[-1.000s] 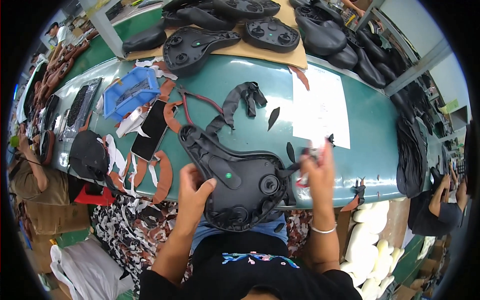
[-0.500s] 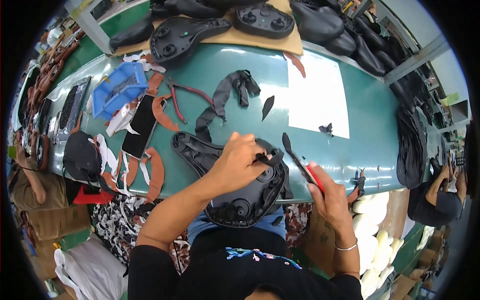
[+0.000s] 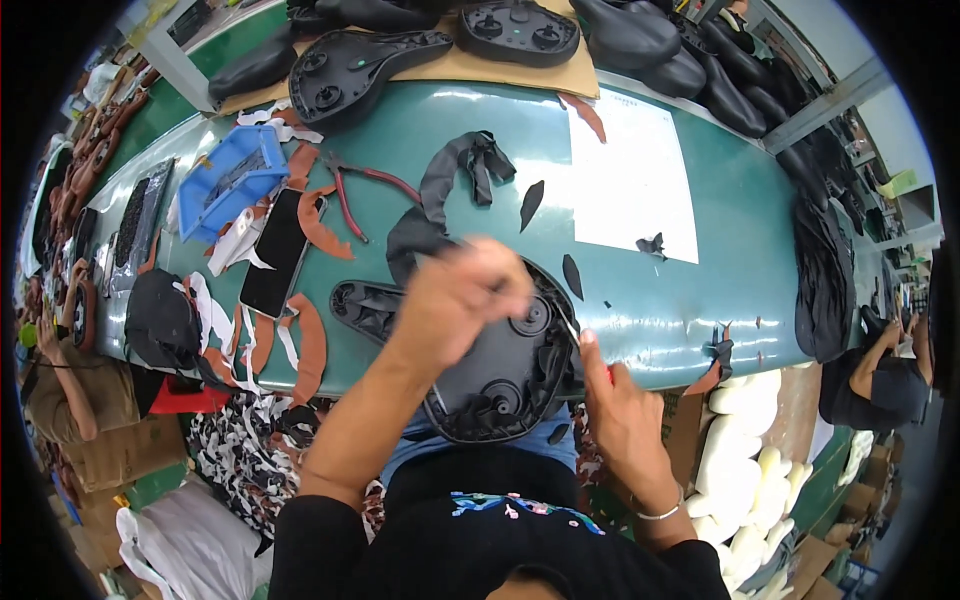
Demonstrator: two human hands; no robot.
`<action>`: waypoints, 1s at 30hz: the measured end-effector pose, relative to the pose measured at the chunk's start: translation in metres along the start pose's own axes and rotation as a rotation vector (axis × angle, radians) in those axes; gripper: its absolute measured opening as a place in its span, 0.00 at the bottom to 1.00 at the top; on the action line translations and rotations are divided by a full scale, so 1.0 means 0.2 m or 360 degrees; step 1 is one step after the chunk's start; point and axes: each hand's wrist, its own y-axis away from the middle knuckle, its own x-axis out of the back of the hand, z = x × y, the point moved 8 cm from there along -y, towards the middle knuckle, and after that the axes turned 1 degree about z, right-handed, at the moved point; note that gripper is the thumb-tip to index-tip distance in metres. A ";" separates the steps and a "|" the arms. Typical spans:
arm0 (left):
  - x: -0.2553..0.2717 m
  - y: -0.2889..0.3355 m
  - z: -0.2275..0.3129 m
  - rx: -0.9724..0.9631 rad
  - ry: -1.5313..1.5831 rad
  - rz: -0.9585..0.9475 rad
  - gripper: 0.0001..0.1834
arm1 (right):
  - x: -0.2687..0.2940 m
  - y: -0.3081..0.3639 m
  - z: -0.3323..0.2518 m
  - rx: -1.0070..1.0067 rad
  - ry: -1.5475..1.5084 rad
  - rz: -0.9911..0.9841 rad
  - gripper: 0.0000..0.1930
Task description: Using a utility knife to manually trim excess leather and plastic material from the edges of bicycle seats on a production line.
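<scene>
A black bicycle saddle (image 3: 455, 375) lies upside down at the near table edge, its narrow nose pointing left and its ribbed underside up. Loose cover edges show gathered round its rim. Over its middle is my left hand (image 3: 465, 300), smeared by motion, with the fingers curled; whether anything is in them I cannot make out. My right hand (image 3: 625, 415) grips a red-handled knife (image 3: 608, 375), whose thin blade meets the saddle's right rim. A long black offcut strip (image 3: 435, 190) curls on the table behind my left hand, and small black scraps (image 3: 572, 275) lie to the right.
Red-handled pliers (image 3: 345, 205), a phone (image 3: 278, 255), brown offcuts (image 3: 312, 345) and a blue bin (image 3: 225, 185) are on the left. White paper (image 3: 635, 180) lies at the right. More saddles (image 3: 355, 70) line the back. Co-workers sit at both sides.
My left hand has moved off the saddle's right rim toward the left, and the black flap it held is no longer visible in it. The knife has come left onto the rim.
</scene>
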 end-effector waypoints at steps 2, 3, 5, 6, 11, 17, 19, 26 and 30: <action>0.20 -0.06 -0.03 0.0483 0.1307 0.0501 0.14 | -0.03 0.08 0.01 -0.0021 -0.0012 0.0178 0.34; 0.25 -0.10 0.05 0.0235 0.1419 0.0188 0.14 | -0.02 0.09 0.01 -0.0016 -0.0038 0.0247 0.31; 0.18 -0.10 0.10 -0.0061 0.0741 0.0062 0.13 | 0.06 0.03 0.04 0.0074 -0.0088 0.0220 0.30; 0.12 -0.08 0.12 -0.0113 -0.0070 0.0263 0.14 | 0.09 0.01 0.05 0.0175 -0.0164 0.0192 0.29; 0.17 -0.09 -0.02 0.0039 -0.2052 -0.0428 0.19 | 0.16 -0.09 0.02 0.0392 0.0070 0.0228 0.29; 0.12 0.00 -0.05 0.0124 -0.2001 -0.0375 0.19 | 0.03 -0.05 0.01 0.0328 0.0364 -0.0113 0.32; 0.14 0.05 -0.06 0.0341 -0.2191 -0.0177 0.19 | 0.02 0.05 -0.01 0.0203 0.0280 -0.0122 0.32; 0.16 0.20 0.01 0.0164 -0.2325 0.0200 0.16 | 0.01 0.20 0.04 -0.0354 -0.0528 -0.0286 0.27; 0.16 0.22 0.02 0.0076 -0.2318 0.0223 0.16 | 0.13 -0.15 -0.03 0.0289 -0.0765 0.0704 0.32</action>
